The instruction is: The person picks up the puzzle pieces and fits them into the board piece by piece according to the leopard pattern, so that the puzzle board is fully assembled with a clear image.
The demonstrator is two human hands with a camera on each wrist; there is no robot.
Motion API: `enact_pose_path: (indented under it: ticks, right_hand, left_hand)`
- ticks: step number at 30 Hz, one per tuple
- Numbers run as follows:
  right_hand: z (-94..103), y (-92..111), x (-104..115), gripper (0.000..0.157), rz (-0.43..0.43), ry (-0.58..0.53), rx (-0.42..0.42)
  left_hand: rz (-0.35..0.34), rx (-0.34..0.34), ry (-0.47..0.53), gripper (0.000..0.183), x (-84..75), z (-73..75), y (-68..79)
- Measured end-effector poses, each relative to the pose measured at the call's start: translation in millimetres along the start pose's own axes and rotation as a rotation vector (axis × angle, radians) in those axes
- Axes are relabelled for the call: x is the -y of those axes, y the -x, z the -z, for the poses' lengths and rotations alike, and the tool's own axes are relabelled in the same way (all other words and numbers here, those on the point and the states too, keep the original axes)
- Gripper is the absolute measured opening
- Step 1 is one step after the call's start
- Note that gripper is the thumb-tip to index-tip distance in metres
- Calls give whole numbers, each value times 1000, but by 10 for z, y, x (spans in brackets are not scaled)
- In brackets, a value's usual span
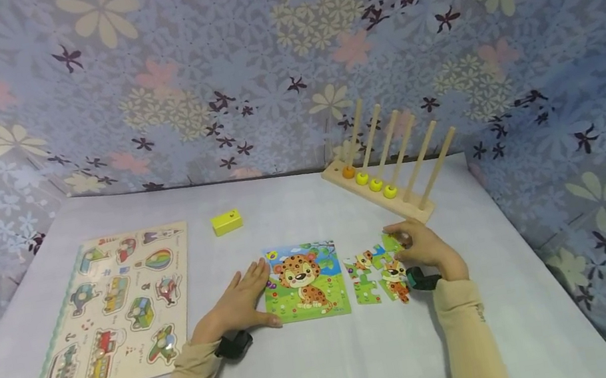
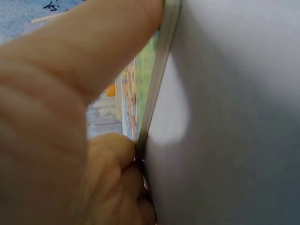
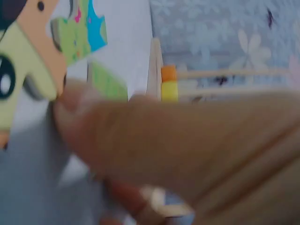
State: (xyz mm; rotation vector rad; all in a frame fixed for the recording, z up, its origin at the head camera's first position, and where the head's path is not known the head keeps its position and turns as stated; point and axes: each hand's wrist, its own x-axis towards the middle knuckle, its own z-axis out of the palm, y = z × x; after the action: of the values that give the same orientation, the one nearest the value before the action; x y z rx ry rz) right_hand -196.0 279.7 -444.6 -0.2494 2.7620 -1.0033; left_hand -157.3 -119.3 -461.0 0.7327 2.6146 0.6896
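Note:
A square leopard picture board (image 1: 308, 289) lies in the middle of the table. My left hand (image 1: 240, 302) rests at its left side, fingers fairly straight at the upper edge and thumb at the lower left corner; in the left wrist view the thumb (image 2: 93, 44) touches the board's edge. Right of the board are several loose jigsaw pieces, among them a leopard-face piece (image 1: 364, 262) and a leopard-body piece (image 1: 393, 272). My right hand (image 1: 425, 245) pinches a green jigsaw piece (image 1: 391, 242) at the back right of the group, index finger beyond it and thumb nearer.
At the left lies a large board of vehicle pictures (image 1: 116, 303). A yellow block (image 1: 226, 223) sits behind the leopard board. A wooden peg rack (image 1: 380, 195) with upright rods, one orange bead and several yellow beads stands behind my right hand. Flowered cloth (image 1: 235, 79) hangs behind the table.

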Motion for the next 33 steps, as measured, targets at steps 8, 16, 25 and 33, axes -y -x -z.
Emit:
enact_pose_path:
  ticks: [8,16,25,33]
  right_hand:
    - [72,80,69,52,-228,144,-65]
    - [168,99,1,37,-313,-8,-103]
    - [-24,-39,162,30,-176,-421,105]
    - [-175,-98,312,35,-26,-433,164]
  left_hand:
    - [-2,-13,-12,111,22,-22,-1]
    - [-5,-1,-16,111,13,-26,-2]
    - [8,3,-17,112,16,-23,-16]
    - [15,3,-23,112,44,-41,-32]
